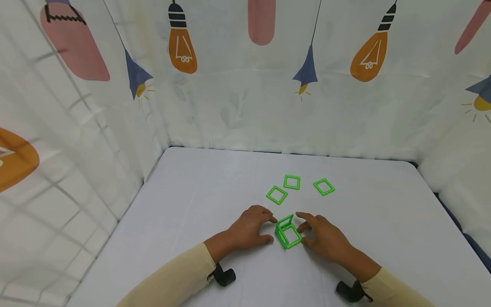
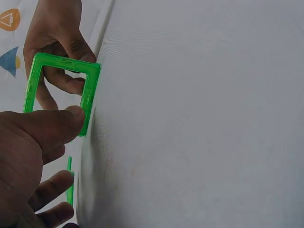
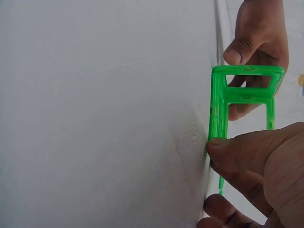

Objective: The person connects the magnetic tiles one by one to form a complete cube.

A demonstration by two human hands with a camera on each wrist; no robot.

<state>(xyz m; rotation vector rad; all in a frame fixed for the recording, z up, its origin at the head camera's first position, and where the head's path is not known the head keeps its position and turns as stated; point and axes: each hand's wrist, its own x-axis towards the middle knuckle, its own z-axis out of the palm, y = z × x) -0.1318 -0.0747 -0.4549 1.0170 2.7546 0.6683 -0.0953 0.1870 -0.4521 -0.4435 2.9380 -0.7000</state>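
Green square frame tiles, like magnetic building tiles, are joined into a partial cube [image 1: 281, 239] on the table: one lies flat, two stand upright at its left and back. My left hand [image 1: 251, 228] is beside it on the left, a fingertip right at the upright tile's upper corner and the thumb spread apart below. On the other side is my right hand [image 1: 324, 238], with thumb and a bent finger right at the flat tile's right edge and the index finger stretched toward the back tile. In the right wrist view, my right thumb [image 3: 237, 147] overlaps the green frame [image 3: 247, 100].
Three loose green square tiles lie flat behind the cube: a left one [image 1: 277, 195], a middle one [image 1: 292, 182] and a right one [image 1: 324, 186]. The white table [image 1: 207, 183] is bordered by pale curtains [image 1: 245, 106] printed with lamps and bulbs.
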